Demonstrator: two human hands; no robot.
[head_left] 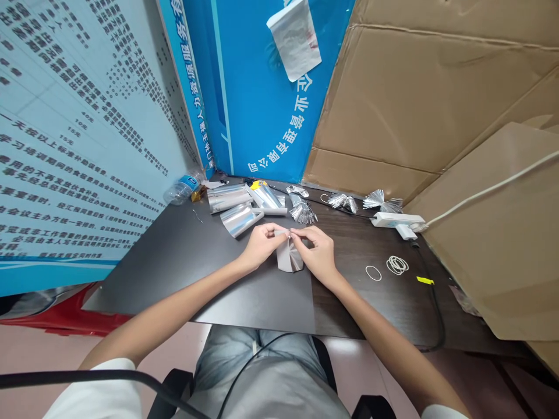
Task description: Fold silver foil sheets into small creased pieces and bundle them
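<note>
Between my hands, over the dark table, hangs a small silver foil sheet [285,257], gathered into pleats at its upper end and fanning out below. My left hand [264,245] pinches the gathered end from the left. From the right, my right hand [315,247] pinches the same spot, thumb and forefinger together. The fingertips nearly meet and partly hide the gathered point. Behind my hands lie silver foil rolls [241,217] and a foil bundle with a fringed, fanned end [303,210].
Two more fringed foil bundles [343,202] lie along the back edge. A white power strip [399,220] with cables stands at the right. White rubber bands [397,265] lie on the table's right side. A plastic bottle [183,187] lies at the back left. Cardboard [393,105] and printed panels enclose the table.
</note>
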